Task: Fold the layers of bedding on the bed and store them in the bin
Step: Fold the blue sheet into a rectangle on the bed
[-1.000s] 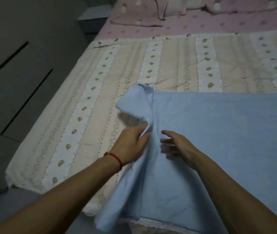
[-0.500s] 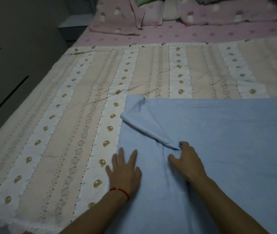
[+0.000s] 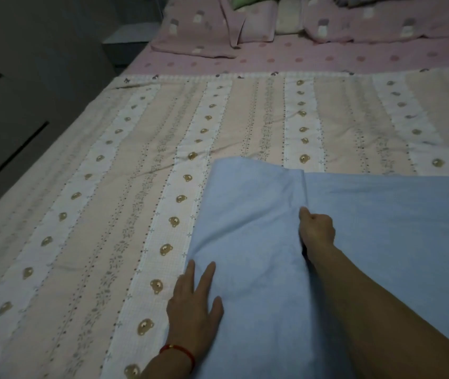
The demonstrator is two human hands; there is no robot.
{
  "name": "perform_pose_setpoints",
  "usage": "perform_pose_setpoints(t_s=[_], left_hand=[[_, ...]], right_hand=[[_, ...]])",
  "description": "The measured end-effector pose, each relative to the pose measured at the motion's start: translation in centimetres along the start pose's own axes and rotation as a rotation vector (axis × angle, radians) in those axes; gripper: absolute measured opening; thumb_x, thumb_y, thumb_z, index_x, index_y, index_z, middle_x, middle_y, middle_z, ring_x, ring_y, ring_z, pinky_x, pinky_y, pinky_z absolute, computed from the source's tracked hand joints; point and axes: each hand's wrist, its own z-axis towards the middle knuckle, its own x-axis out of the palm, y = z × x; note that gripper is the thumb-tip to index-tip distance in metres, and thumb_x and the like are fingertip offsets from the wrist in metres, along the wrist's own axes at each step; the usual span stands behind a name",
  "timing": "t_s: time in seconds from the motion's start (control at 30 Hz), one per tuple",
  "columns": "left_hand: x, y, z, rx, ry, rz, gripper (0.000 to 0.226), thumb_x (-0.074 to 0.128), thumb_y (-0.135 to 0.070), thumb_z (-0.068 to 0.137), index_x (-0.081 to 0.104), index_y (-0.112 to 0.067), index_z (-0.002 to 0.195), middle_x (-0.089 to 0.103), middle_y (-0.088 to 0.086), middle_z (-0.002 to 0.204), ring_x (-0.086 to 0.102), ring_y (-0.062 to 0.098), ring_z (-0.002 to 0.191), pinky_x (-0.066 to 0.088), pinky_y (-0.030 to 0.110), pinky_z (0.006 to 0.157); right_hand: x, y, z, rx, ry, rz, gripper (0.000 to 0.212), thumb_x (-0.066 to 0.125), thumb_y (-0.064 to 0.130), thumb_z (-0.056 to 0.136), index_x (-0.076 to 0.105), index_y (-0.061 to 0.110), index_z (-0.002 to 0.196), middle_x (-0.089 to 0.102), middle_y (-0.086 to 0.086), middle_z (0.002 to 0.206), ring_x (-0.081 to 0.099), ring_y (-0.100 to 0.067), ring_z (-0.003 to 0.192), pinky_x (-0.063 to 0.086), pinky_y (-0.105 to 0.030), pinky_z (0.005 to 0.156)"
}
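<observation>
**Blue sheet mid-fold on the bed**

So the light blue sheet (image 3: 368, 242) is spread over the near right part of the bed, lying on top of a striped quilt with little bear faces (image 3: 135, 187). The right hand (image 3: 316, 228) has its grip closed on a raised fold of the sheet, fingers curled into the fabric, and the left flap of the sheet slopes away from that pinch. The left hand (image 3: 194, 305) lies flat with straight fingers, pressing the sheet's left edge where it meets the quilt; red bracelet (image 3: 178, 351) on that wrist. Pink pillows (image 3: 198, 31) sit at the head. No bin in view.
</observation>
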Motion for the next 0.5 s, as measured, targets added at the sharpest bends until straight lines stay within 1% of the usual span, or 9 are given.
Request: perform_pose_setpoints(t_s=[0.07, 0.1, 0.17, 0.23, 0.3, 0.33, 0.4, 0.43, 0.5], left_hand=[[0.0, 0.5, -0.7, 0.007, -0.049, -0.116, 0.07, 0.042, -0.06, 0.091, 0.02, -0.044, 0.156, 0.006, -0.001, 0.168, 0.015, 0.021, 0.153, 0.019, 0.034, 0.122], [0.0, 0.9, -1.1, -0.015, -0.072, -0.154, 0.07, 0.053, -0.052, 0.094, 0.023, -0.04, 0.156, 0.01, 0.002, 0.167, 0.016, 0.021, 0.153, 0.017, 0.032, 0.121], [-0.4, 1.4, -2.4, -0.107, -0.087, -0.185, 0.075, 0.062, -0.043, 0.094, 0.025, -0.028, 0.158, 0.023, 0.008, 0.163, 0.026, 0.024, 0.148, 0.022, 0.033, 0.12], [-0.8, 1.9, -4.3, -0.207, -0.09, -0.241, 0.075, 0.063, -0.045, 0.093, 0.031, -0.019, 0.155, 0.042, 0.009, 0.151, 0.042, 0.026, 0.136, 0.035, 0.038, 0.113], [-1.5, 2.6, -5.9, -0.285, -0.058, -0.327, 0.058, 0.062, -0.051, 0.092, 0.045, -0.023, 0.14, 0.058, 0.004, 0.134, 0.057, 0.024, 0.118, 0.045, 0.037, 0.097], [-1.9, 2.9, -7.1, -0.339, -0.006, -0.373, 0.049, 0.063, -0.052, 0.091, 0.047, -0.025, 0.129, 0.063, 0.002, 0.122, 0.061, 0.024, 0.108, 0.046, 0.034, 0.089], [-2.7, 3.7, -8.3, -0.423, 0.08, -0.484, 0.042, 0.067, -0.048, 0.09, 0.052, -0.02, 0.116, 0.066, -0.003, 0.103, 0.064, 0.02, 0.09, 0.047, 0.031, 0.078], [-3.0, 4.1, -8.8, -0.428, 0.107, -0.543, 0.039, 0.069, -0.046, 0.089, 0.056, -0.017, 0.112, 0.068, -0.005, 0.099, 0.065, 0.016, 0.085, 0.049, 0.031, 0.074], [-3.5, 4.4, -9.9, -0.391, 0.128, -0.603, 0.035, 0.071, -0.045, 0.088, 0.061, -0.017, 0.105, 0.072, -0.004, 0.096, 0.069, 0.013, 0.084, 0.053, 0.029, 0.071]], right_hand=[[-1.4, -0.4, -0.9, -0.056, 0.123, -0.069, 0.052, 0.051, 0.047, 0.101, 0.057, 0.007, 0.068, 0.063, -0.011, 0.074, 0.061, -0.031, 0.076, 0.048, -0.035, 0.065], [-1.9, -0.5, -2.0, -0.071, 0.154, -0.095, 0.051, 0.051, 0.049, 0.101, 0.057, 0.009, 0.069, 0.062, -0.008, 0.074, 0.06, -0.028, 0.075, 0.045, -0.032, 0.062], [-3.4, -1.8, -4.1, -0.062, 0.202, -0.139, 0.044, 0.055, 0.054, 0.097, 0.065, 0.014, 0.081, 0.066, -0.002, 0.083, 0.062, -0.024, 0.083, 0.045, -0.031, 0.071], [-5.1, -4.3, -7.0, -0.019, 0.276, -0.209, 0.041, 0.06, 0.058, 0.093, 0.067, 0.018, 0.087, 0.07, 0.001, 0.089, 0.065, -0.021, 0.086, 0.048, -0.032, 0.078], [-5.8, -7.8, -10.5, -0.019, 0.376, -0.296, 0.04, 0.06, 0.058, 0.093, 0.065, 0.018, 0.092, 0.07, 0.004, 0.096, 0.065, -0.019, 0.088, 0.049, -0.031, 0.078], [-6.0, -9.6, -12.8, -0.028, 0.407, -0.322, 0.037, 0.06, 0.056, 0.095, 0.064, 0.02, 0.101, 0.068, 0.004, 0.101, 0.064, -0.017, 0.092, 0.047, -0.029, 0.079], [-6.1, -12.1, -16.4, -0.037, 0.433, -0.264, 0.04, 0.06, 0.05, 0.097, 0.066, 0.018, 0.122, 0.07, 0.0, 0.112, 0.063, -0.016, 0.099, 0.045, -0.023, 0.084], [-6.2, -13.0, -17.7, -0.02, 0.412, -0.217, 0.041, 0.06, 0.049, 0.098, 0.067, 0.017, 0.123, 0.071, 0.0, 0.114, 0.064, -0.016, 0.099, 0.046, -0.023, 0.085], [-6.5, -13.9, -19.0, -0.008, 0.295, -0.178, 0.041, 0.061, 0.053, 0.095, 0.072, 0.017, 0.11, 0.074, 0.002, 0.106, 0.068, -0.017, 0.096, 0.052, -0.028, 0.084]])
